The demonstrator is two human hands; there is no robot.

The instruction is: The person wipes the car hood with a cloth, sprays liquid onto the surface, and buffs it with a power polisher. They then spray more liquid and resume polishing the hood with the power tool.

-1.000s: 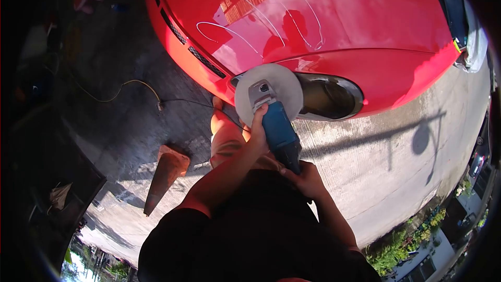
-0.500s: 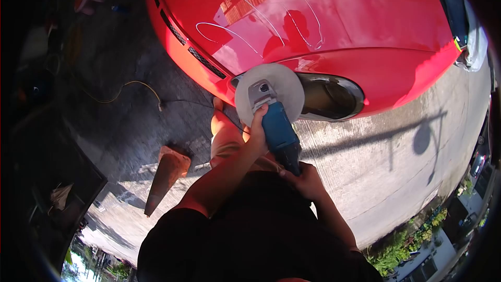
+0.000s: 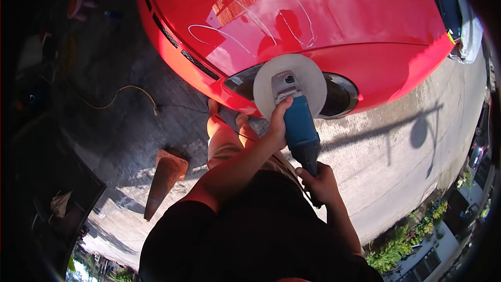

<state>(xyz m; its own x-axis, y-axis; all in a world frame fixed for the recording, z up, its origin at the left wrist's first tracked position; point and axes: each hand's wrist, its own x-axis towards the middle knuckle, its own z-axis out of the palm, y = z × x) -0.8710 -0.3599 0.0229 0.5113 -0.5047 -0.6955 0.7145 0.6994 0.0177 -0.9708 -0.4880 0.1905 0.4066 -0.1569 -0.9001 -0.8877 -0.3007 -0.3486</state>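
My left hand (image 3: pixel 279 121) is wrapped around the front of a blue polisher (image 3: pixel 300 121), just behind its grey metal head. At the black rear end, my right hand (image 3: pixel 321 181) grips the handle. A round whitish pad (image 3: pixel 313 71) on the polisher overlaps the car's dark headlight (image 3: pixel 340 96) in this view. Beyond it spreads the glossy red hood (image 3: pixel 360 15), where thin white looping lines (image 3: pixel 244 6) lie on the paint.
An orange traffic cone (image 3: pixel 166 180) lies on its side on the concrete at left. A yellowish cord (image 3: pixel 119 90) with a connector runs over the ground toward my feet. Grey plastic sheeting (image 3: pixel 470 31) hangs at the windshield side. Plants (image 3: pixel 399 245) border the pavement at lower right.
The polisher and both hands have moved right in the view, across the headlight, and the pad's head sits slightly higher. Both hands keep their grip.
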